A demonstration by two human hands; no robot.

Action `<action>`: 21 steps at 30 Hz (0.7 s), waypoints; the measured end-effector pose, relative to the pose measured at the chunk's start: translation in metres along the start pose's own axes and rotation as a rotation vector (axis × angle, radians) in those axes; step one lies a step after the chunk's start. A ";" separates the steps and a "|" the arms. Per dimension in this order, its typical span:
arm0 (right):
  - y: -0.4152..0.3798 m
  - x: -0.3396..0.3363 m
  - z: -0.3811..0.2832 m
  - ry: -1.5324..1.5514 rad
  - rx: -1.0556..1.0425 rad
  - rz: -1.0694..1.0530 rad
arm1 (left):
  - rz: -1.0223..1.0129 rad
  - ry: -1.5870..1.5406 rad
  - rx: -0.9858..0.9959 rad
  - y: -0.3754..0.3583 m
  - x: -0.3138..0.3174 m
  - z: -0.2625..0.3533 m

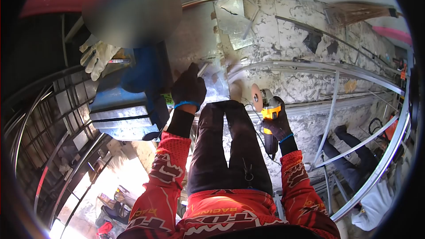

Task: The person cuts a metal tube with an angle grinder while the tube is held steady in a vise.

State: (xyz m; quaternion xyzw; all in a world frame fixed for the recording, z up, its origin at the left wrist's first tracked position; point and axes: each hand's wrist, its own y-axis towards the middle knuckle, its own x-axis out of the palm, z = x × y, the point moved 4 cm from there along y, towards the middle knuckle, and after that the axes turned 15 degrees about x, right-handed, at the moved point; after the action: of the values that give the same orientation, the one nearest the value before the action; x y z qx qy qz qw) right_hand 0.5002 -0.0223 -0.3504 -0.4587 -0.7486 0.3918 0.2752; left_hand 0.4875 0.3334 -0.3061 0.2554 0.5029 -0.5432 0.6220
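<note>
My right hand (pixel 277 126), in a dark glove, is wrapped around the body of a yellow and black angle grinder (pixel 271 111). The grinder's round reddish-brown disc (pixel 256 97) points up and to the left, touching nothing. My left hand (pixel 189 87), also in a dark glove, is closed around a short metal piece (pixel 203 69) whose end sticks out beyond the fingers. Left of that hand stands a blue bench vise (pixel 121 117) with bare metal jaws. A pale work glove (pixel 99 57) and a marker (pixel 118 61) lie behind the vise.
A curved metal frame (pixel 337 93) extends along the right side. Another person's legs (pixel 349 152) are behind its bars. Metal tubes (pixel 206 0) lie at the top, near sheet scraps (pixel 241 35) on the stained floor. Bent bars (pixel 48 150) stand at left.
</note>
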 end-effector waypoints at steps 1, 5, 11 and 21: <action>0.001 -0.001 0.002 0.031 -0.023 -0.013 | -0.002 -0.002 0.000 0.001 -0.002 0.003; 0.003 0.001 0.004 -0.042 -0.009 -0.014 | -0.037 -0.222 0.052 0.011 0.013 -0.009; 0.006 0.001 0.004 0.010 0.020 -0.037 | 0.027 -0.190 0.136 -0.004 0.062 -0.043; 0.009 0.010 -0.010 0.014 -0.007 -0.033 | -0.030 -0.445 0.273 -0.016 0.063 -0.029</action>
State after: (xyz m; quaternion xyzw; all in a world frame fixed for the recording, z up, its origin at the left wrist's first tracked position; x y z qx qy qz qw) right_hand 0.5078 -0.0080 -0.3520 -0.4501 -0.7553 0.3815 0.2852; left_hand 0.4562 0.3281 -0.3699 0.2038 0.2797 -0.6579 0.6689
